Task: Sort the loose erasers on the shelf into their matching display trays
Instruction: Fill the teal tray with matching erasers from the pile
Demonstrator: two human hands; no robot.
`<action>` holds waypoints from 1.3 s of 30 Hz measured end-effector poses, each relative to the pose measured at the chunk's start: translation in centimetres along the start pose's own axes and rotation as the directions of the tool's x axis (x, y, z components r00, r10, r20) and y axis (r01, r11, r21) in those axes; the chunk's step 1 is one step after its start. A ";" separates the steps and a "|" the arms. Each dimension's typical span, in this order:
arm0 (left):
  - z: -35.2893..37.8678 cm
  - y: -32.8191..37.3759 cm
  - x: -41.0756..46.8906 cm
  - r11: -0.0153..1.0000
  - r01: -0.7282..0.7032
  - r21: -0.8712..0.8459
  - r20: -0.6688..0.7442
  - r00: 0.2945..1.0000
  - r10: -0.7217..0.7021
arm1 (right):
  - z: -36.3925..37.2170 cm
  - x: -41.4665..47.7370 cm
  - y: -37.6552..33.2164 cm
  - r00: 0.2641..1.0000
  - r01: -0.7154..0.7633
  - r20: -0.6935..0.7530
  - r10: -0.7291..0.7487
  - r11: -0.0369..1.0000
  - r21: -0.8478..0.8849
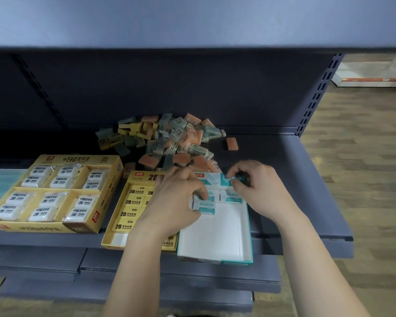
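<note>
A pile of loose erasers (169, 136), teal, orange and yellow, lies at the back of the dark shelf. In front stands a white and teal display tray (215, 239), mostly bare inside, with a few teal erasers along its far end. My left hand (176, 200) pinches a teal eraser (205, 205) at the tray's far left corner. My right hand (258, 186) holds another teal eraser (237, 179) over the tray's back wall. A yellow tray (114, 236) of yellow 2B erasers sits just left, partly hidden by my left arm.
A larger yellow tray (78, 227) of wrapped white erasers stands at the left. One orange eraser (231, 143) lies apart at the pile's right. The shelf's front edge (306, 239) drops to lower shelves and a wooden floor on the right.
</note>
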State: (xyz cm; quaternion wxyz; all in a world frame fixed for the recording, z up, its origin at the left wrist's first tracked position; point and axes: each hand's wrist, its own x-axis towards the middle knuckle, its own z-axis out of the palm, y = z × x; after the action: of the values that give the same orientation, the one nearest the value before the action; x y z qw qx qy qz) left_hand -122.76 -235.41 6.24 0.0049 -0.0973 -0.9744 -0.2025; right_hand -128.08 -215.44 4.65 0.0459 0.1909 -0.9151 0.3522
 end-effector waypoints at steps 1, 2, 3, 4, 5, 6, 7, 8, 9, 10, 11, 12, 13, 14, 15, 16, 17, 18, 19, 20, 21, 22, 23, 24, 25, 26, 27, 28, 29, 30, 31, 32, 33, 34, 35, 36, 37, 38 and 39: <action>0.0 -0.1 0.1 1.000 0.001 0.001 0.008 1.000 -0.001 | 0.0 0.1 0.0 1.000 -0.001 0.002 0.001 1.000 0.000; 0.0 -0.1 0.1 1.000 0.002 0.002 0.017 1.000 -0.002 | 0.0 0.2 0.0 1.000 -0.003 0.004 0.003 1.000 0.000; -0.1 -0.2 0.2 1.000 0.002 0.000 0.022 1.000 -0.002 | 0.0 0.4 -0.1 1.000 -0.004 0.004 0.004 1.000 0.001; -0.3 -0.3 0.3 1.000 0.006 -0.009 0.026 1.000 -0.005 | 0.0 0.6 -0.2 1.000 -0.004 0.003 0.004 1.000 0.001; -0.5 -0.4 0.4 0.999 0.013 -0.032 0.022 1.000 -0.012 | 0.1 0.9 -0.3 1.000 -0.004 0.003 0.004 1.000 0.000; -0.7 -0.6 0.5 0.998 0.024 -0.066 0.005 1.000 -0.024 | 0.0 1.2 -0.4 1.000 -0.005 0.006 0.005 1.000 -0.003; -0.9 -0.8 0.7 0.995 0.034 -0.099 -0.029 0.999 -0.037 | 0.0 1.6 -0.6 1.000 -0.005 0.005 0.005 1.000 -0.007; -1.2 -1.0 0.9 0.992 0.044 -0.119 -0.074 0.996 -0.053 | 0.0 2.1 -0.8 1.000 0.002 0.000 -0.002 1.000 -0.013; -1.4 -1.4 1.2 0.991 0.056 -0.125 -0.128 0.989 -0.072 | 0.0 2.7 -1.0 1.000 0.008 0.000 -0.008 1.000 -0.023; -1.5 -1.8 1.5 0.989 0.074 -0.125 -0.176 0.980 -0.096 | 0.0 3.4 -1.3 1.000 0.013 0.008 -0.013 0.999 -0.040; -1.7 -2.2 2.0 0.987 0.098 -0.125 -0.212 0.969 -0.123 | 0.1 4.1 -1.5 1.000 0.011 0.022 -0.010 0.998 -0.063; -1.8 -2.7 2.4 0.984 0.123 -0.131 -0.237 0.960 -0.152 | 0.3 4.9 -1.6 0.999 0.006 0.038 -0.003 0.996 -0.089; -1.9 -3.1 2.8 0.979 0.144 -0.146 -0.256 0.950 -0.178 | 0.5 5.7 -1.8 0.999 0.002 0.053 0.004 0.993 -0.116; -2.0 -3.6 3.2 0.972 0.162 -0.167 -0.270 0.941 -0.203 | 0.7 6.5 -2.0 0.998 0.002 0.064 0.008 0.989 -0.145; -2.2 -4.1 3.5 0.967 0.177 -0.185 -0.285 0.932 -0.225 | 0.9 7.2 -2.0 0.997 -0.001 0.074 0.014 0.984 -0.176; -2.3 -4.5 3.8 0.961 0.193 -0.196 -0.297 0.923 -0.246 | 1.1 7.8 -2.1 0.996 -0.002 0.085 0.020 0.979 -0.205; -2.4 -4.9 3.9 0.958 0.208 -0.199 -0.310 0.914 -0.263 | 1.2 8.5 -2.2 0.994 -0.006 0.102 0.030 0.973 -0.229; -2.5 -5.3 4.1 0.955 0.220 -0.201 -0.322 0.905 -0.277 | 1.4 9.0 -2.3 0.992 -0.009 0.118 0.039 0.969 -0.247; -2.6 -5.7 4.2 0.952 0.231 -0.203 -0.335 0.897 -0.289 | 1.6 9.6 -2.4 0.989 -0.014 0.138 0.051 0.965 -0.262; -2.7 -6.0 4.3 0.948 0.244 -0.206 -0.345 0.888 -0.304 | 1.8 10.1 -2.5 0.986 -0.009 0.160 0.056 0.960 -0.281; -2.8 -6.2 4.5 0.943 0.258 -0.211 -0.352 0.880 -0.320 | 2.0 10.6 -2.7 0.981 0.002 0.183 0.057 0.952 -0.306; -2.9 -6.5 4.6 0.938 0.272 -0.214 -0.357 0.872 -0.334 | 2.3 11.1 -2.8 0.977 0.018 0.206 0.054 0.943 -0.332; -3.0 -6.7 4.7 0.935 0.281 -0.218 -0.359 0.867 -0.345 | 2.5 11.5 -2.9 0.972 0.028 0.226 0.056 0.935 -0.353; -3.1 -6.9 4.8 0.932 0.287 -0.222 -0.356 0.866 -0.352 | 2.7 11.8 -3.0 0.969 0.032 0.241 0.062 0.930 -0.366; -3.2 -7.1 4.8 0.929 0.290 -0.230 -0.348 0.867 -0.357 | 3.0 12.2 -3.0 0.965 0.021 0.249 0.078 0.928 -0.372; -3.3 -7.2 4.9 0.925 0.290 -0.244 -0.338 0.869 -0.361 | 3.2 12.4 -3.1 0.966 0.002 0.242 0.091 0.933 -0.360; -3.4 -7.3 4.9 0.923 0.287 -0.256 -0.330 0.872 -0.362 | 3.4 12.6 -3.0 0.967 -0.028 0.229 0.110 0.942 -0.334; -3.5 -7.4 4.9 0.923 0.283 -0.260 -0.325 0.874 -0.360 | 3.6 12.7 -3.0 0.971 -0.044 0.211 0.112 0.951 -0.305; -3.7 -7.6 5.0 0.924 0.280 -0.260 -0.324 0.876 -0.357 | 3.7 12.9 -2.9 0.974 -0.045 0.201 0.107 0.956 -0.289; -3.8 -7.7 5.0 0.925 0.279 -0.259 -0.322 0.878 -0.355 | 3.8 13.0 -2.8 0.974 -0.045 0.200 0.102 0.961 -0.273; -3.9 -7.8 5.1 0.925 0.280 -0.255 -0.319 0.879 -0.354 | 3.8 13.1 -2.7 0.974 -0.053 0.199 0.106 0.965 -0.255; -4.0 -7.9 5.1 0.927 0.285 -0.245 -0.317 0.880 -0.354 | 3.7 13.1 -2.7 0.975 -0.066 0.191 0.112 0.971 -0.232; -4.1 -7.9 5.3 0.928 0.288 -0.237 -0.317 0.880 -0.354 | 3.6 13.0 -2.6 0.976 -0.084 0.183 0.122 0.975 -0.204; -4.2 -8.0 5.4 0.930 0.284 -0.234 -0.315 0.882 -0.349 | 3.4 13.0 -2.5 0.977 -0.097 0.173 0.127 0.981 -0.171; -4.3 -7.9 5.6 0.933 0.272 -0.237 -0.313 0.887 -0.338 | 3.2 12.9 -2.3 0.977 -0.105 0.170 0.129 0.984 -0.144; -4.3 -7.7 5.7 0.937 0.255 -0.237 -0.310 0.895 -0.322 | 3.0 12.6 -2.1 0.978 -0.105 0.165 0.126 0.986 -0.125; -4.4 -7.4 6.0 0.944 0.236 -0.230 -0.309 0.902 -0.301 | 2.8 12.4 -1.9 0.979 -0.102 0.163 0.121 0.988 -0.120; -4.4 -7.0 6.3 0.952 0.218 -0.216 -0.309 0.909 -0.278 | 2.5 12.1 -1.6 0.980 -0.097 0.159 0.116 0.987 -0.125; -4.3 -6.6 6.6 0.960 0.200 -0.196 -0.308 0.917 -0.254 | 2.2 11.8 -1.3 0.982 -0.098 0.147 0.117 0.986 -0.134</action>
State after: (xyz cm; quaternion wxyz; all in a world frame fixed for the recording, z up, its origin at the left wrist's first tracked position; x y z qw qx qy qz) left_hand -130.66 -241.82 7.94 0.1366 0.0520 -0.9449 -0.2930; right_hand -138.35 -221.53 6.45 -0.0324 0.1645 -0.9454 0.2796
